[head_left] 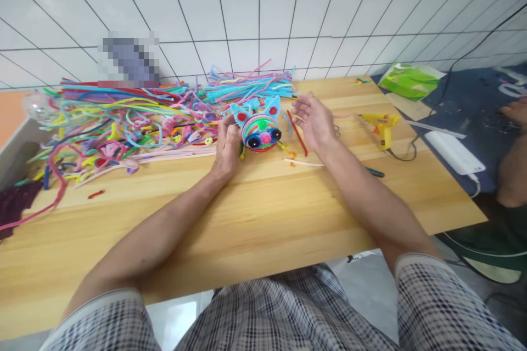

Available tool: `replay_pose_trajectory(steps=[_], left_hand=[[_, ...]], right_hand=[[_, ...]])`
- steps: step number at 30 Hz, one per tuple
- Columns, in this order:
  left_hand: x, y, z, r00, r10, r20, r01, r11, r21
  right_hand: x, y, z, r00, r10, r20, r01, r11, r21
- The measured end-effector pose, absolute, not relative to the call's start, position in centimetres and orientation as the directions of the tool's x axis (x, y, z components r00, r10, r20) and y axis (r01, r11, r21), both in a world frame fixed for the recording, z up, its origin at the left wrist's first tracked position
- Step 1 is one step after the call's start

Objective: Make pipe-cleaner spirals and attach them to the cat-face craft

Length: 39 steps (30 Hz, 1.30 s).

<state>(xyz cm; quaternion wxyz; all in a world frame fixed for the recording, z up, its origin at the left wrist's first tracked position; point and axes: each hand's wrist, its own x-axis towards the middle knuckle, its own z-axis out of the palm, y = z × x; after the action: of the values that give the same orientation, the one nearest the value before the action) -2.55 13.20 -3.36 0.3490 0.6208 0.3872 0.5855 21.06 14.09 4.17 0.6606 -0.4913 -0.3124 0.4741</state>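
A colourful pipe-cleaner animal figure [262, 130] stands upright on the wooden table. It has blue ears with red centres, dark round eyes, a pink nose and a green patch on its forehead. My left hand [227, 145] is closed against the figure's left side, its fingertips partly hidden. My right hand [316, 122] is apart from the figure on the right, open, with curved fingers and nothing visible in them. Between that hand and the figure lies a red pipe cleaner [297, 134]. A pale pipe cleaner [302, 163] lies just in front, running under my right forearm.
Heaped pipe cleaners [135, 120] cover the table's back left, with a blue bundle [251, 86] by the tiled wall. To the right are a yellow glue gun [382, 129], a white power strip [455, 153], a green packet [411, 81] and another person's arm [513, 170].
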Motion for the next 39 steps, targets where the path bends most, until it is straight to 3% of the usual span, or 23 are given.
replay_pose_trajectory(steps=[6,12,18,29,32,36,39], left_hand=[[-3.4,11.8,0.6,-0.231,0.781,0.581,0.161,-0.558,0.814],[-2.0,6.9,5.8,0.107,0.775,0.622,0.091,-0.631,0.77],[-0.5,4.9,6.6,0.242,0.777,0.581,0.121,-0.619,0.776],[-1.3,4.9,7.0,0.318,0.575,0.754,0.311,-0.815,0.49],[-1.2,4.9,6.6,0.281,0.648,0.708,0.285,-0.761,0.583],[-1.1,5.4,6.1,0.199,0.783,0.589,0.118,-0.616,0.779],[-0.8,5.5,6.0,0.14,0.824,0.55,0.013,-0.556,0.831]], right_hand=[[21.4,12.9,6.4,0.324,0.941,0.092,-0.293,0.193,-0.936],[18.5,6.6,11.1,0.171,0.935,0.31,-0.309,0.349,-0.885],[16.3,3.5,10.6,0.02,0.962,0.274,-0.277,0.269,-0.922],[16.5,3.3,10.9,-0.018,0.976,0.219,-0.323,0.201,-0.925],[16.6,3.3,11.2,-0.023,0.981,0.19,-0.349,0.17,-0.922],[17.0,3.6,11.6,0.013,0.981,0.193,-0.345,0.186,-0.92],[17.5,4.0,11.7,0.054,0.977,0.206,-0.331,0.212,-0.919]])
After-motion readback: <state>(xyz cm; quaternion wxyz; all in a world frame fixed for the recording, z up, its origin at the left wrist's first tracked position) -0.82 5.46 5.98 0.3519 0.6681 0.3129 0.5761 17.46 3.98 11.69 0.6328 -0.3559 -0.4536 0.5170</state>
